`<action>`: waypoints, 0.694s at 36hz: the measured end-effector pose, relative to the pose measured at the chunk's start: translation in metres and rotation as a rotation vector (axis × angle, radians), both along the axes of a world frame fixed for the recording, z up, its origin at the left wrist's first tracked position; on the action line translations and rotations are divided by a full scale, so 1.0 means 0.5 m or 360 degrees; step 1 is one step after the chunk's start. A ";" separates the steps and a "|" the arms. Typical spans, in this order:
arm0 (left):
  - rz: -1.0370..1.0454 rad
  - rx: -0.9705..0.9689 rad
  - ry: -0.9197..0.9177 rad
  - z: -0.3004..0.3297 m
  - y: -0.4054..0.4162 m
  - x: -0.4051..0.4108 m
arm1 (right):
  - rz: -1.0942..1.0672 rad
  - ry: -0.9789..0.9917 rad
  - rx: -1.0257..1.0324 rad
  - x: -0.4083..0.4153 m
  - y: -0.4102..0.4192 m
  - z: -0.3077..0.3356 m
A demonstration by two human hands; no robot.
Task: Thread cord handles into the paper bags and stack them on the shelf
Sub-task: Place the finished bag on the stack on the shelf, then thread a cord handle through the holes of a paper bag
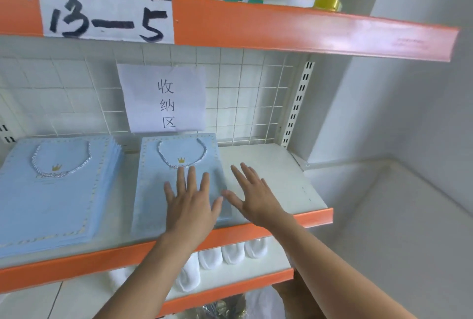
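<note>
A light blue paper bag [153,190] with a gold crown and a twisted cord handle [182,155] lies flat on the white shelf [276,172]. My left hand [190,203] rests flat on it, fingers straight and spread. My right hand [253,195] is open beside the bag's right edge, over the bare shelf, its thumb near the bag. To the left lies a stack of several identical blue bags [51,190], the top one with its own cord handle [60,162].
An orange-edged upper shelf [307,29] with tape rolls hangs overhead, labelled 13-5. A paper sign [163,98] hangs on the wire grid back. White rolled items [220,257] sit on the lower shelf. A grey wall lies right.
</note>
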State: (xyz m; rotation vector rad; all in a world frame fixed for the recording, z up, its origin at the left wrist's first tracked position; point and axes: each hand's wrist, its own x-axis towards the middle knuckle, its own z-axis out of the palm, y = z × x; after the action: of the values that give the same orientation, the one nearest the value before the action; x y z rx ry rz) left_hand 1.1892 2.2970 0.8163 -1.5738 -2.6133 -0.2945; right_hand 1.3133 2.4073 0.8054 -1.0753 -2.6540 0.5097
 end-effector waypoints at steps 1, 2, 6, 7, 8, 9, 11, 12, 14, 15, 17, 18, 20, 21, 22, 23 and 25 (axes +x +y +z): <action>-0.0065 0.0067 0.0020 -0.003 0.011 0.022 | -0.0063 0.0001 0.0024 0.028 -0.002 0.000; -0.0129 0.0135 0.0043 -0.011 0.024 0.044 | -0.0128 -0.0019 0.0042 0.057 -0.005 0.000; -0.0383 0.0225 0.0074 -0.037 0.068 0.141 | -0.0375 -0.0090 0.0069 0.182 -0.022 0.001; -0.0450 0.0243 0.0079 -0.039 0.074 0.169 | -0.0443 -0.0110 0.0081 0.214 -0.029 0.000; -0.0518 0.0255 0.0075 -0.043 0.080 0.195 | -0.0508 -0.0140 0.0092 0.249 -0.037 0.000; -0.0585 0.0256 0.0071 -0.048 0.083 0.222 | -0.0576 -0.0174 0.0103 0.286 -0.047 -0.002; -0.0695 0.0225 0.0043 -0.060 0.083 0.277 | -0.0716 -0.0261 0.0124 0.363 -0.072 -0.010; -0.0748 0.0198 0.0030 -0.065 0.080 0.307 | -0.0789 -0.0300 0.0136 0.403 -0.090 -0.015; -0.0865 0.0157 0.0020 -0.075 0.066 0.372 | -0.0930 -0.0342 0.0125 0.489 -0.133 -0.025; -0.0930 0.0135 0.0018 -0.080 0.056 0.406 | -0.0994 -0.0350 0.0100 0.534 -0.157 -0.030; -0.1067 0.0083 0.0022 -0.091 0.031 0.479 | -0.1129 -0.0358 0.0069 0.621 -0.215 -0.036; -0.1129 0.0060 0.0027 -0.096 0.016 0.518 | -0.1198 -0.0366 0.0065 0.662 -0.248 -0.038; -0.1235 0.0032 0.0050 -0.103 -0.019 0.600 | -0.1329 -0.0367 0.0034 0.739 -0.319 -0.043; -0.1288 0.0033 0.0062 -0.107 -0.039 0.643 | -0.1397 -0.0358 0.0012 0.776 -0.357 -0.048; -0.1350 0.0045 0.0067 -0.109 -0.062 0.688 | -0.1466 -0.0351 -0.0008 0.814 -0.396 -0.054; -0.1416 0.0067 0.0062 -0.111 -0.088 0.734 | -0.1531 -0.0355 -0.0024 0.853 -0.439 -0.058; -0.1530 0.0073 0.0077 -0.122 -0.147 0.826 | -0.1652 -0.0380 -0.0058 0.929 -0.531 -0.072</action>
State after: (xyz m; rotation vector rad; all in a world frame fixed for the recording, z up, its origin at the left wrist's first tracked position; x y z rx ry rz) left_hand 1.6021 2.2232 0.7551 -2.6356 -1.5962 -0.3402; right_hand 1.7779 2.1416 0.7694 -2.3571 -1.8253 0.1991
